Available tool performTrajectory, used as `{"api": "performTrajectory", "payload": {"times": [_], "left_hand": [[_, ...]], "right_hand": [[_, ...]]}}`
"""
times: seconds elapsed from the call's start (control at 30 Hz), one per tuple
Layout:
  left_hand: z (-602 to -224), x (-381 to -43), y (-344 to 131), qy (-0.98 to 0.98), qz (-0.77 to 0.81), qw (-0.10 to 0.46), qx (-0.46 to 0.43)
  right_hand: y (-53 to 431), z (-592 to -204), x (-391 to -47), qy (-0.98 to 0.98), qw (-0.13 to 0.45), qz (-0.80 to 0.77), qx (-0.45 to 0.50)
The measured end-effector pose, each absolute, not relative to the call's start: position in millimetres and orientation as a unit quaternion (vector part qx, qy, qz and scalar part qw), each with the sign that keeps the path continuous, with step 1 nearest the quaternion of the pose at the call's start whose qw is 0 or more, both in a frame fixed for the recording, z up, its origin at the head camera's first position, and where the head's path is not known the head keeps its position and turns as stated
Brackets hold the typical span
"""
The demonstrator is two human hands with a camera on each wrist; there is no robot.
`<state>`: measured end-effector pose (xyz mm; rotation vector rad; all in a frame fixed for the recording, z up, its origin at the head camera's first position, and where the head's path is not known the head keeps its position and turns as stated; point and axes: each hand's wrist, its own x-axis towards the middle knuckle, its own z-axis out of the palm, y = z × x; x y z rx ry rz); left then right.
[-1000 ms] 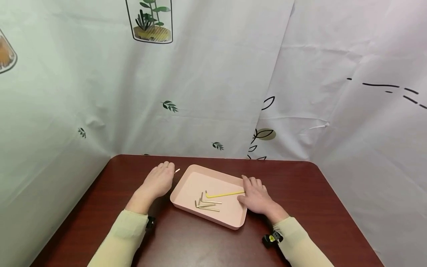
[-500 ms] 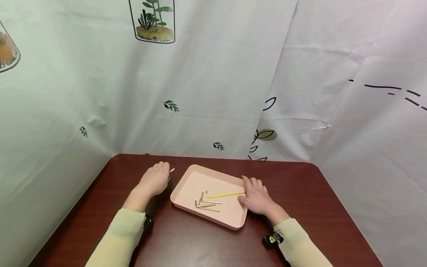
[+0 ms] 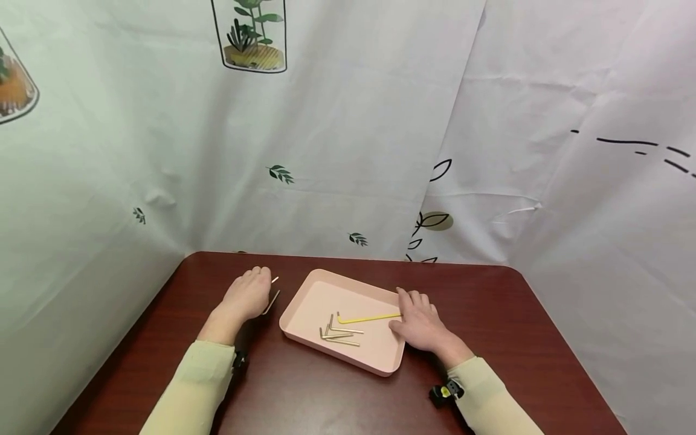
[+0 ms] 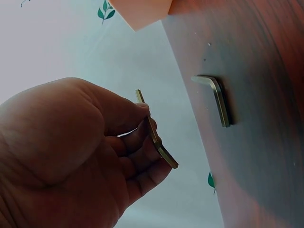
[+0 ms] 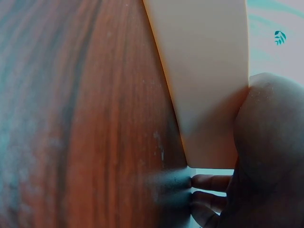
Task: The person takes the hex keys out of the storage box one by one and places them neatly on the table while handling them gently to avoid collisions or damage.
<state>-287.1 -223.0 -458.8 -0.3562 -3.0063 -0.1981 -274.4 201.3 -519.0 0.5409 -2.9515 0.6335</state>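
My left hand (image 3: 246,295) is over the table left of the tray. In the left wrist view it pinches a brass-coloured hex key (image 4: 153,130) between thumb and fingers. Another hex key (image 4: 218,97) lies on the tabletop, just right of that hand in the head view. My right hand (image 3: 420,320) grips the right edge of a pink tray (image 3: 348,355), thumb over the rim and fingers along the outside. In the tray, a yellow hex key (image 3: 370,318) reaches to the right thumb. Several brass-coloured hex keys (image 3: 342,336) lie overlapping nearer the front.
The dark red-brown wooden table (image 3: 304,405) has rounded far corners. A white cloth with leaf prints (image 3: 337,151) hangs behind it and along both sides. Each wrist wears a small black camera (image 3: 446,391).
My left hand has shifted left, away from the tray, still pinching its hex key. The hex key on the table has come into view beside it. My right hand stays on the tray.
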Motion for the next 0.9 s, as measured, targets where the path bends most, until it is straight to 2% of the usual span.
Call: {"api": "performTrajectory", "payload": {"times": [0.9], "left_hand": [[-465.7, -285.5, -241.5, -0.994, -0.089, -0.005, -0.068]], "right_hand": [[200.5, -521.0, -276.0, -0.963, 0.032, 0.207, 0.17]]}}
